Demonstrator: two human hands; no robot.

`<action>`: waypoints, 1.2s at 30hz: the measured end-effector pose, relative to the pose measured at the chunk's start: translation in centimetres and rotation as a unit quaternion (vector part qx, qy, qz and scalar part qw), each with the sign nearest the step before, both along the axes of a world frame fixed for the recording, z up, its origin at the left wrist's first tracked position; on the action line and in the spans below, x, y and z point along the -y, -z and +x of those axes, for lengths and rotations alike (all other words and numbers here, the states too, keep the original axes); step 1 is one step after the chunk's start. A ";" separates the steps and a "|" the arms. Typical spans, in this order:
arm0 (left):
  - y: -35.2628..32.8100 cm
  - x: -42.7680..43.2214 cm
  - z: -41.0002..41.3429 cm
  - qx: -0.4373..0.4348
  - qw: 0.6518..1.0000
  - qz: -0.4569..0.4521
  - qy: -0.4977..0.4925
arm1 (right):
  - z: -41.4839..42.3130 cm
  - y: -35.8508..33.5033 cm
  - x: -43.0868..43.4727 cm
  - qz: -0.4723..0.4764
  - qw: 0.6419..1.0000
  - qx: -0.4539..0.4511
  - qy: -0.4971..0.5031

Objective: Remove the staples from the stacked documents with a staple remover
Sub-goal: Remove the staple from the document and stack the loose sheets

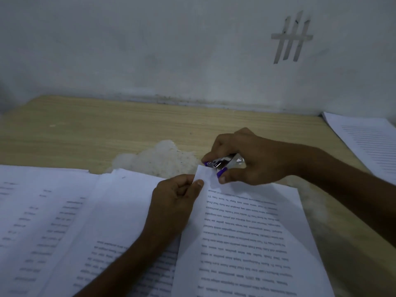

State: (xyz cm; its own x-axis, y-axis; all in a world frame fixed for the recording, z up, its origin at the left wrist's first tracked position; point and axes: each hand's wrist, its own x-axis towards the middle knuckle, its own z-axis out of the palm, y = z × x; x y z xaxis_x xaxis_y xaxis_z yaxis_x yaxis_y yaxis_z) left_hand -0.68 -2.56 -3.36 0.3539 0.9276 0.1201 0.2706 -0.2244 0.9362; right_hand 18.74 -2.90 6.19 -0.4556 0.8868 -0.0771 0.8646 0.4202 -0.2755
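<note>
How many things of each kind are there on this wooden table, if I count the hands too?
white printed paper documents: 4
purple and metal staple remover: 1
bare hands: 2, left hand and right hand
total: 7

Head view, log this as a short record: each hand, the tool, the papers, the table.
left hand: pinches the top corner of the document
right hand: holds the staple remover at that corner
staple remover: metal with purple parts
other papers: spread at left
far stack: right edge
table: light wood, worn white patch
</note>
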 end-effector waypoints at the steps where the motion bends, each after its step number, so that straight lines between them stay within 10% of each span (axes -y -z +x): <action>1: 0.0 0.0 0.0 0.003 1.000 0.000 0.001 | -0.2 0.0 -0.1 0.000 1.000 0.000 -0.006; 36: 0.7 0.1 -0.1 0.057 0.998 0.008 0.015 | -2.7 0.7 -0.4 0.036 0.998 0.029 -0.041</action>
